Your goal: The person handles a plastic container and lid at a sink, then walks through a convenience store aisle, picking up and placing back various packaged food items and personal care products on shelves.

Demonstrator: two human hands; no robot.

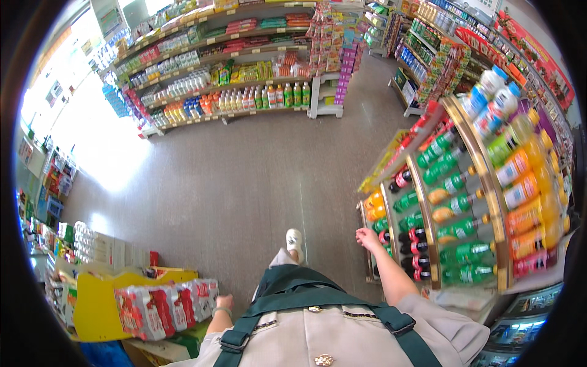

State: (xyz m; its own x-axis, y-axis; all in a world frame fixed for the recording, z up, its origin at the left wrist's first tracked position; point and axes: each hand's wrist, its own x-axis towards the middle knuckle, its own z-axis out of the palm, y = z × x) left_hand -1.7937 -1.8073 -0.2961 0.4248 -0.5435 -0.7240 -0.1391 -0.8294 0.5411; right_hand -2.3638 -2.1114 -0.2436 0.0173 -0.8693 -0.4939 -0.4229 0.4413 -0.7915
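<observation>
My right hand (367, 237) hangs beside the bottle rack on the right, its fingers loosely curled together and nothing visible in them. Closest to it are the rack's lower rows, with dark cola bottles (416, 248) and green soda bottles (468, 252). On the left, my left hand (225, 301) is low at my side with its fingers curled in, and no object shows in it. A wrapped red-and-white multipack (165, 307) sits right next to that hand, on a yellow display stand (98, 306); I cannot tell whether they touch.
Brown floor (232, 177) stretches ahead of my white shoe (294, 238). A long shelf (226, 114) of bottles and packets stands across the far side. Orange drink bottles (529, 211) top the right rack. Screens (513, 330) are at the lower right.
</observation>
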